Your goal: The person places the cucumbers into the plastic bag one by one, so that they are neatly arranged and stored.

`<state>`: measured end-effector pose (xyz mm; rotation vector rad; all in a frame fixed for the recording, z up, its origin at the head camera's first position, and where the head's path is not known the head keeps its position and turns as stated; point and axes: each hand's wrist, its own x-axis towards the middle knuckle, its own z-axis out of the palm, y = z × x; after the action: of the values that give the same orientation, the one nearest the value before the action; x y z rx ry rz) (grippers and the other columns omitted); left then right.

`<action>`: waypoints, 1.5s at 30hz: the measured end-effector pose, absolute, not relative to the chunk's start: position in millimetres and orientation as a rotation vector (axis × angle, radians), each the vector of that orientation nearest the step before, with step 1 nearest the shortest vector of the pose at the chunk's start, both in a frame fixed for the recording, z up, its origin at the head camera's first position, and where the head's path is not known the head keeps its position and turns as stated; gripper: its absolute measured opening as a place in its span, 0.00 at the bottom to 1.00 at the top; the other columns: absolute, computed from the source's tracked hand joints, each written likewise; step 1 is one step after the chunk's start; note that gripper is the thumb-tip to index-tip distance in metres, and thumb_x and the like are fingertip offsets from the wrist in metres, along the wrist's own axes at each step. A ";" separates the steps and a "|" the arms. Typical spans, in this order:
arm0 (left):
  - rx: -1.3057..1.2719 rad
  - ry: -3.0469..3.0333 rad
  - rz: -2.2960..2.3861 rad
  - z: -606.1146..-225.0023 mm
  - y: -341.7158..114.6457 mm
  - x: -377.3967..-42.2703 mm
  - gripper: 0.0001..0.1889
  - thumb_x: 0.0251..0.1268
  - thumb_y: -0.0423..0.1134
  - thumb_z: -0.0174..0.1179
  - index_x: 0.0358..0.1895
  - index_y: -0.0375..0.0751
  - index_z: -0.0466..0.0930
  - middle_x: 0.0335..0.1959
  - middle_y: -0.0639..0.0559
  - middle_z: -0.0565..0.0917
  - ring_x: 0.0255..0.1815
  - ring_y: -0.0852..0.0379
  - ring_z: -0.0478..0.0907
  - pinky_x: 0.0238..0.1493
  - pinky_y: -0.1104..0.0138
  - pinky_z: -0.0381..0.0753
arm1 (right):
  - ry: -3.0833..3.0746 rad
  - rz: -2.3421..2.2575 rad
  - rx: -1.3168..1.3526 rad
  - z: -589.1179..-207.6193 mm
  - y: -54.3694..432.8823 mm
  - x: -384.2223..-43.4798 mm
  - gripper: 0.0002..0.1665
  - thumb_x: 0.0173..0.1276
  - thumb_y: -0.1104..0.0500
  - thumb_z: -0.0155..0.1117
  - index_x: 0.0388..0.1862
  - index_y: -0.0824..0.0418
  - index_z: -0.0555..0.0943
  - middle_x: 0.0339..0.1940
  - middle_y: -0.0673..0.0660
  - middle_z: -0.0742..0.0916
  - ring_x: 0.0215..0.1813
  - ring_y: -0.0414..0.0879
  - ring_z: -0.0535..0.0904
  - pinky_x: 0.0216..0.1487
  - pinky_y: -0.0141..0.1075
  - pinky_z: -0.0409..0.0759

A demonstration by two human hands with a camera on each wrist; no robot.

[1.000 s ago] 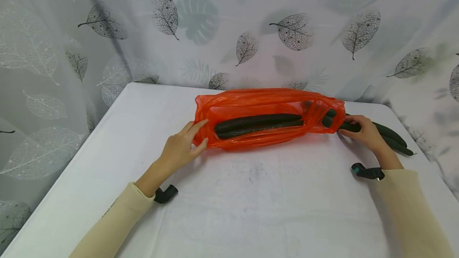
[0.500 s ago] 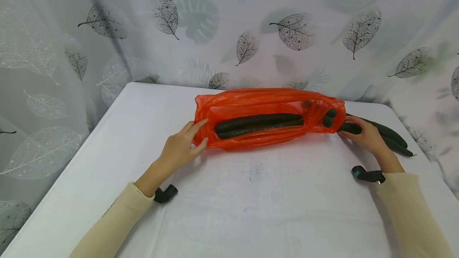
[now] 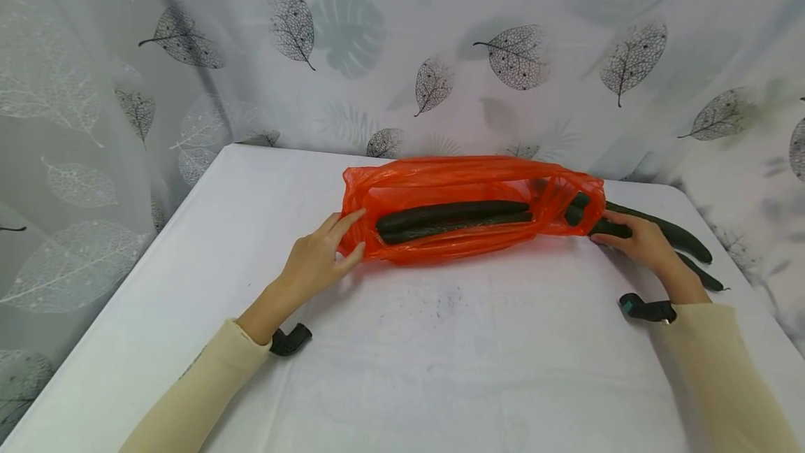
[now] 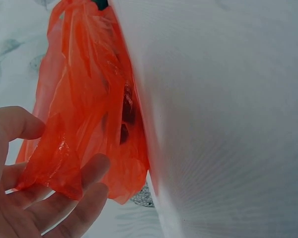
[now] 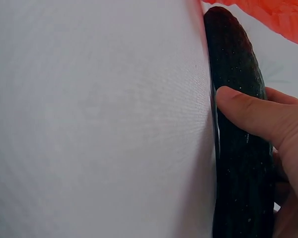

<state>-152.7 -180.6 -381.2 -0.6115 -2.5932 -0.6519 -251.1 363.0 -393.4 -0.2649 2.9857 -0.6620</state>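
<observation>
A red plastic bag lies lengthwise at the back of the table, with dark green cucumbers showing through its opening. My left hand is at the bag's left end, thumb and fingers around its gathered corner in the left wrist view. At the bag's right mouth, my right hand grips a cucumber between thumb and fingers. This cucumber's front end reaches into the mouth, and its thin tail sticks out past the hand. Another cucumber lies just behind it, partly hidden by the hand.
The white-covered table stretches in front of the bag. A leaf-print curtain hangs along the back and sides. Each wrist carries a black camera mount.
The tail end of the gripped cucumber has swung toward the front, opening a gap from the cucumber behind it. The left hand and the bag have hardly moved.
</observation>
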 end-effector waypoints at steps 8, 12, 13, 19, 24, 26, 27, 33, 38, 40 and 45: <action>-0.611 -2.594 -0.651 -382.8 -180.1 -152.6 0.26 0.62 0.40 0.61 0.64 0.38 0.73 0.48 0.41 0.79 0.13 0.61 0.60 0.14 0.70 0.65 | 3.026 -0.711 -0.266 -393.6 363.9 -245.7 0.41 0.68 0.46 0.64 0.69 0.71 0.65 0.64 0.82 0.68 0.64 0.80 0.59 0.60 0.73 0.55; -0.623 -2.578 -0.647 -381.3 -180.6 -152.6 0.26 0.62 0.39 0.61 0.64 0.38 0.74 0.47 0.41 0.79 0.13 0.61 0.60 0.14 0.70 0.63 | 3.045 -0.759 -0.299 -392.8 365.0 -243.1 0.39 0.67 0.49 0.65 0.68 0.70 0.68 0.63 0.81 0.69 0.64 0.79 0.61 0.58 0.73 0.56; -0.622 -2.578 -0.646 -380.7 -180.7 -152.5 0.26 0.62 0.39 0.61 0.64 0.38 0.74 0.47 0.41 0.79 0.13 0.61 0.60 0.14 0.70 0.63 | 3.051 -0.768 -0.297 -392.6 365.2 -242.6 0.38 0.67 0.49 0.66 0.68 0.69 0.68 0.63 0.81 0.70 0.63 0.78 0.61 0.58 0.73 0.57; -0.608 -2.594 -0.649 -379.0 -181.0 -151.5 0.26 0.62 0.40 0.62 0.64 0.38 0.73 0.47 0.40 0.79 0.13 0.60 0.62 0.15 0.70 0.66 | 3.084 -0.821 -0.269 -388.5 366.8 -238.6 0.35 0.68 0.49 0.65 0.67 0.68 0.70 0.61 0.80 0.72 0.59 0.76 0.67 0.54 0.72 0.63; -0.611 -2.592 -0.643 -379.7 -181.1 -151.2 0.26 0.62 0.40 0.61 0.64 0.38 0.73 0.48 0.40 0.79 0.13 0.60 0.62 0.15 0.70 0.67 | 3.117 -0.838 -0.241 -384.5 367.6 -233.9 0.35 0.68 0.49 0.65 0.66 0.68 0.70 0.54 0.79 0.77 0.50 0.70 0.73 0.45 0.61 0.71; -0.615 -2.589 -0.638 -380.2 -181.2 -151.3 0.26 0.62 0.39 0.61 0.64 0.38 0.74 0.48 0.41 0.79 0.13 0.60 0.62 0.15 0.70 0.66 | 3.122 -0.835 -0.226 -382.5 367.8 -231.8 0.35 0.67 0.49 0.66 0.66 0.68 0.71 0.52 0.79 0.78 0.49 0.69 0.74 0.43 0.57 0.72; -0.617 -2.587 -0.635 -380.5 -181.1 -151.4 0.26 0.62 0.39 0.61 0.64 0.38 0.74 0.48 0.41 0.80 0.13 0.60 0.61 0.15 0.70 0.66 | 3.120 -0.837 -0.220 -381.5 367.8 -230.6 0.35 0.66 0.49 0.66 0.66 0.68 0.71 0.51 0.79 0.78 0.49 0.69 0.74 0.42 0.55 0.72; -0.634 -2.566 -0.636 -377.3 -179.9 -152.1 0.26 0.62 0.40 0.62 0.64 0.38 0.74 0.47 0.41 0.80 0.13 0.61 0.60 0.14 0.70 0.65 | 3.125 -0.838 -0.170 -372.5 369.4 -223.3 0.35 0.66 0.48 0.66 0.65 0.67 0.72 0.48 0.78 0.80 0.42 0.60 0.77 0.33 0.41 0.73; -0.629 -2.563 -0.639 -376.8 -179.8 -152.3 0.26 0.62 0.40 0.62 0.64 0.38 0.74 0.47 0.41 0.80 0.13 0.61 0.59 0.15 0.70 0.65 | 3.162 -0.911 -0.147 -363.0 373.6 -218.1 0.34 0.64 0.48 0.68 0.63 0.65 0.73 0.34 0.67 0.85 0.24 0.37 0.78 0.24 0.33 0.71; -0.627 -2.568 -0.640 -377.2 -180.0 -152.1 0.26 0.62 0.40 0.62 0.64 0.38 0.74 0.47 0.41 0.80 0.13 0.61 0.59 0.15 0.70 0.65 | 3.164 -0.949 -0.131 -359.7 375.0 -216.1 0.34 0.64 0.49 0.68 0.64 0.65 0.73 0.32 0.63 0.86 0.21 0.33 0.78 0.23 0.33 0.72; -0.622 -2.572 -0.645 -378.3 -179.9 -151.8 0.26 0.62 0.40 0.62 0.64 0.38 0.74 0.46 0.41 0.79 0.12 0.61 0.58 0.14 0.70 0.64 | 3.159 -0.984 -0.065 -351.6 374.3 -210.7 0.36 0.64 0.48 0.67 0.66 0.63 0.72 0.45 0.73 0.82 0.22 0.28 0.77 0.22 0.30 0.73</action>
<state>-151.8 -179.9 -378.3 -0.6225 -2.5723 -0.6455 -210.7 374.3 -351.6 -0.0652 3.1587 -0.9843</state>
